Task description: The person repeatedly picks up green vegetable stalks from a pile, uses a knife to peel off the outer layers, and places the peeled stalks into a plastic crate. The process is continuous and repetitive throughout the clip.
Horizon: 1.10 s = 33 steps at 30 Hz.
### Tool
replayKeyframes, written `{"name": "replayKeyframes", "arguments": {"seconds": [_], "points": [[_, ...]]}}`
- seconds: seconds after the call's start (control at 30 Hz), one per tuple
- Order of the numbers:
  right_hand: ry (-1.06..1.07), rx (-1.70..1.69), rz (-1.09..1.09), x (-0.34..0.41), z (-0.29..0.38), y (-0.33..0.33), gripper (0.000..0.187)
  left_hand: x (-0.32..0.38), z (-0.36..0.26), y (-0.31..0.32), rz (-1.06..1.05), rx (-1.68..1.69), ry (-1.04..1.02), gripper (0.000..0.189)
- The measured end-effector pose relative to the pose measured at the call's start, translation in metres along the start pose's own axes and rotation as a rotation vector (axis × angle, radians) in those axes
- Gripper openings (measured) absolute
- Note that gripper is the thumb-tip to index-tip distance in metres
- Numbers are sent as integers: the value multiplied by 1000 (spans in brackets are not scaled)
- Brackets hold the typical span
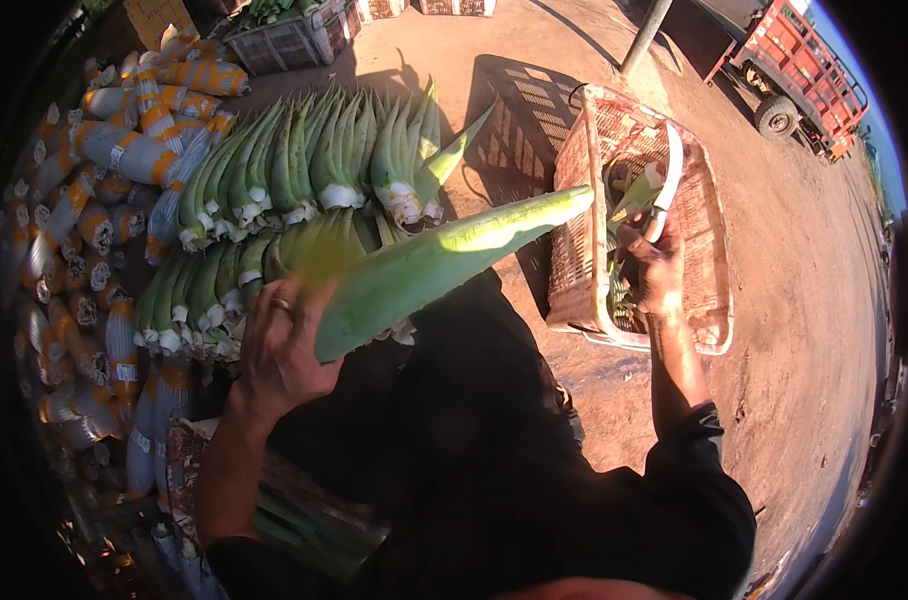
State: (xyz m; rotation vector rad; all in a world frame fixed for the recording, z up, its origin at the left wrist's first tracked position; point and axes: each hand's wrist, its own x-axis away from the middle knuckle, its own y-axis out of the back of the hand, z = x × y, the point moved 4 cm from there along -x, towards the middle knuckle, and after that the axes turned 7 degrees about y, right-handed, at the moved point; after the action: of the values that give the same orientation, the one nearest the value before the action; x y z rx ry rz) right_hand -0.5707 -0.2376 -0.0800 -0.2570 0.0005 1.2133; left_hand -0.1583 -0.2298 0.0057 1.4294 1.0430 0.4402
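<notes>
My left hand grips a large green aloe leaf by its broad base. The leaf points up and to the right, and its cut-off tip end reaches the near rim of a plastic crate. In my right hand is a curved knife, its bright blade pointing upward above the crate. Aloe trimmings lie inside the crate, partly hidden behind my right hand. Beyond my left hand, aloe leaves are stacked in rows with their pale bases facing me.
Rolls wrapped in clear plastic and orange bands are piled along the left. A crate of green leaves stands at the back. Near my left forearm is another crate. A metal post and a red truck stand at the far right.
</notes>
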Motion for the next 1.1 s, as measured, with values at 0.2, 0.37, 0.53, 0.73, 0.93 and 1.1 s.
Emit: {"name": "replayKeyframes", "arguments": {"seconds": [0.2, 0.37, 0.53, 0.73, 0.93, 1.1], "points": [[200, 470, 881, 4, 54, -143, 31, 26, 4, 23, -80, -142, -108, 81], [121, 667, 1310, 28, 27, -221, 31, 66, 26, 27, -87, -193, -39, 87], [-137, 341, 1168, 49, -5, -244, 33, 146, 40, 52, -617, -173, 717, 98], [126, 419, 1203, 115, -8, -313, 39, 164, -7, -20, -1096, 1788, 989, 96], [17, 245, 1587, 231, 26, -359, 29, 266, 32, -16, -1864, 1723, 872, 78], [-232, 84, 1432, 228, 14, -378, 42, 452, 34, 2, -1806, 1264, 1545, 40]]}}
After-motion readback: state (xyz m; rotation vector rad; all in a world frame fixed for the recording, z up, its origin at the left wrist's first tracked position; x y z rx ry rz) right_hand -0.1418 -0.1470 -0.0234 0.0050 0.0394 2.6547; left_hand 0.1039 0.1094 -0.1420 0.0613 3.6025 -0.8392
